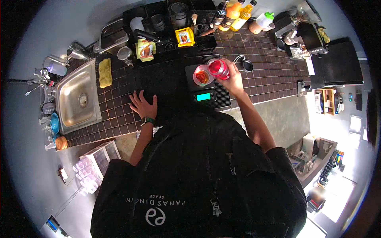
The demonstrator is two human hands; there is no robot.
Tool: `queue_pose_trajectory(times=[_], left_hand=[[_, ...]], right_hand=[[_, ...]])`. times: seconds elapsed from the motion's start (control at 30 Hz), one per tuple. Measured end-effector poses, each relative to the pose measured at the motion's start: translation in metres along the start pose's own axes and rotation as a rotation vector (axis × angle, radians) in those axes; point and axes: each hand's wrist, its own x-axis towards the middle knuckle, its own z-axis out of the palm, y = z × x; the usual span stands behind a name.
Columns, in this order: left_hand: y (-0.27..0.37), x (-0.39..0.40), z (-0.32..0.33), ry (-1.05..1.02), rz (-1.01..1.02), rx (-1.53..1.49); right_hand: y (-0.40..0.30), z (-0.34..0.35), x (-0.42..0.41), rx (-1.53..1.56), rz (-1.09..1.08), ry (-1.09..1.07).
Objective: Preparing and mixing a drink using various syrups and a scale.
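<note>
My right hand grips a clear bottle of red liquid, tilted with its mouth towards a small cup. Inside that cup lies something orange-red. The cup stands on a black digital scale whose display glows green; its reading is too small to tell. Under and beside the scale is a black ribbed mat. My left hand rests palm down with its fingers spread, holding nothing, at the border of the tiled counter and a black surface. A dark watch sits on that wrist.
Left of my hands are a steel sink and a folded yellow-green cloth. Behind stand a black organizer with yellow sachets, syrup bottles and a green-capped squeeze bottle. A coffee grinder or machine occupies the far right.
</note>
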Motion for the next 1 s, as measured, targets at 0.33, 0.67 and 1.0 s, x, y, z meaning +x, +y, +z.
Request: queue_pose_trajectory(times=[0.33, 0.67, 1.0], left_hand=[[0.0014, 0.0001, -0.0014, 0.0, 0.0, 0.0], [0.0016, 0.0007, 0.0, 0.002, 0.002, -0.002], [-0.0041, 0.0009, 0.0062, 0.009, 0.005, 0.006]], right_hand=[[-0.0052, -0.0029, -0.003, 0.038, 0.047, 0.001], [-0.0055, -0.0028, -0.0027, -0.003, 0.055, -0.003], [-0.0047, -0.0045, -0.0035, 0.009, 0.027, -0.007]])
